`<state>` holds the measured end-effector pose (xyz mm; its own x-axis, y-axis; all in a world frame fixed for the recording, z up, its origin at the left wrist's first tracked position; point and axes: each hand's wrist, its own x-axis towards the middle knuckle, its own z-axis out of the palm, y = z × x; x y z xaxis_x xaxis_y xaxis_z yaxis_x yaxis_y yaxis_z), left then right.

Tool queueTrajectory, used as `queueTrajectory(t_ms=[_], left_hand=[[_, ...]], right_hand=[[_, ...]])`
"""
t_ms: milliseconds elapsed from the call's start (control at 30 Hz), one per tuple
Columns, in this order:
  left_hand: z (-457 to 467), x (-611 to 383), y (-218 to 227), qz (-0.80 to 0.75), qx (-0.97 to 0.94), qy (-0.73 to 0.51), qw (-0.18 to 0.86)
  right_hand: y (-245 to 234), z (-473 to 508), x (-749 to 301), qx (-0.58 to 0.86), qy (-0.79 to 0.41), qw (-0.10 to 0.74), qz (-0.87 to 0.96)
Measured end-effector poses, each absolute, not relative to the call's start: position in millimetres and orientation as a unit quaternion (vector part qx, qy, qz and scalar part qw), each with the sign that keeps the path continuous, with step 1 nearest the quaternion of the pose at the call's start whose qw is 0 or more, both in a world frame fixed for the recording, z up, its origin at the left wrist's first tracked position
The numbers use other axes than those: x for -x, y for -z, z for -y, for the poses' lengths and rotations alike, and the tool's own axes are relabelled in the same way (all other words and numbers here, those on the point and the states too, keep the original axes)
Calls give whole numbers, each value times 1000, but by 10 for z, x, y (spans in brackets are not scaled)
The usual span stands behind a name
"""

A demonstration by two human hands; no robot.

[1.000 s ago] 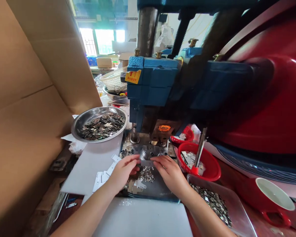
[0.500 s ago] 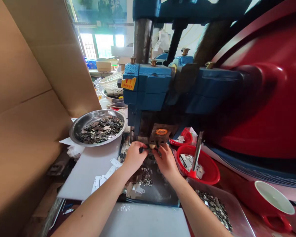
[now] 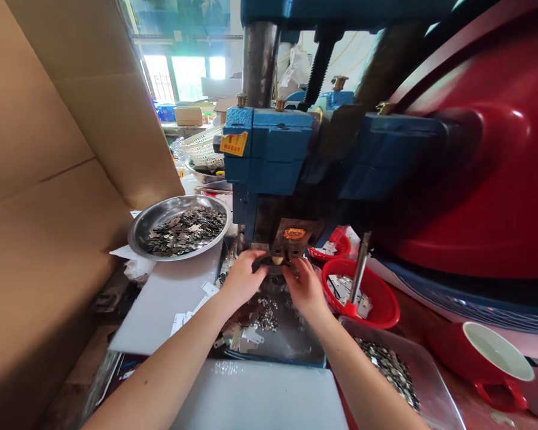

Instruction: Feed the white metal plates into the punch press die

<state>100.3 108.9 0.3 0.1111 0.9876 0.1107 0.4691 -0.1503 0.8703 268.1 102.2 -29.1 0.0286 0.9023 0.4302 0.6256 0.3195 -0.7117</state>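
Both of my hands are at the die of a blue press (image 3: pixel 269 152), under its dark metal ram (image 3: pixel 295 239). My left hand (image 3: pixel 243 279) is closed at the left side of the die, thumb and fingers bent together beside a dark curved part. Across from it, my right hand (image 3: pixel 305 286) is closed with its fingertips at the die's right side. Whatever the fingertips pinch is too small and hidden to name. A small pale rounded piece (image 3: pixel 277 260) shows between the hands. Tiny shiny metal bits (image 3: pixel 265 315) and flat metal plates (image 3: pixel 251 335) lie on the press bed just below.
A steel bowl (image 3: pixel 137 239) of dark metal pieces stands left. Red baskets (image 3: pixel 388 304) with metal plates, a clear bin (image 3: pixel 434 382) of small parts and a red mug (image 3: pixel 457 352) are on the right. Cardboard (image 3: pixel 85 101) walls the left; a large red wheel (image 3: pixel 488 179) fills the right.
Both hands stay at the die. The fingers of my right hand have shifted slightly to the right, and the gap between the hands is a little wider. The view has tilted slightly.
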Motion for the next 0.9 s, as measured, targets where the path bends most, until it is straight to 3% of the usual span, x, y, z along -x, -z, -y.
queueTrajectory(t_ms=[100, 233, 433, 900], left_hand=[[-836, -801, -41, -544, -712, -334, 292], [-486, -568, 4, -507, -780, -213, 299], [-259, -540, 123, -519, -792, -152, 283], [-275, -620, 238, -527, -749, -248, 314]], right_hand=[[249, -795, -2775, 556, -160, 447, 682], [305, -483, -2915, 571, -176, 399, 696], [425, -246, -3088, 576, -143, 382, 708], [406, -447, -3019, 569, 57, 193, 798]])
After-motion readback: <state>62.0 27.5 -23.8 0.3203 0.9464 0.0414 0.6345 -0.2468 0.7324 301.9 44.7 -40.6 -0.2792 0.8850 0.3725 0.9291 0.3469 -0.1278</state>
